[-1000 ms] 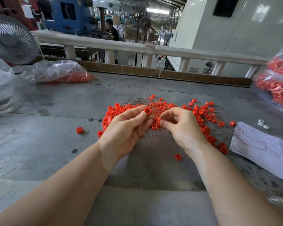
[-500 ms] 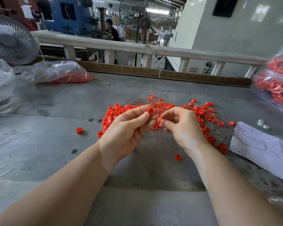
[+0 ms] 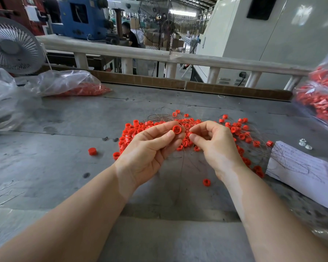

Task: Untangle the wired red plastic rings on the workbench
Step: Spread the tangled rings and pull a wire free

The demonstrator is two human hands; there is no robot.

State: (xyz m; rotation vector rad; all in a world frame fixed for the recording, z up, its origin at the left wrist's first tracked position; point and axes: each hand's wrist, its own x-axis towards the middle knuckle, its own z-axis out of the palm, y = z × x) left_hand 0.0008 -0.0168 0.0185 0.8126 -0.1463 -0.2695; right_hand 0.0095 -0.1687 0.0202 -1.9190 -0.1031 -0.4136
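Many small red rings [image 3: 186, 129] tangled in wire, left hand [image 3: 150, 148] pinching one, right hand [image 3: 214, 144] pinching wire

factory floor, blue machine [image 3: 83, 17], pedestal fan [image 3: 166, 25], grey workbench [image 3: 64, 167]

White fan [image 3: 11, 46] — clear bag [image 3: 64, 83] — written paper [image 3: 307, 171]
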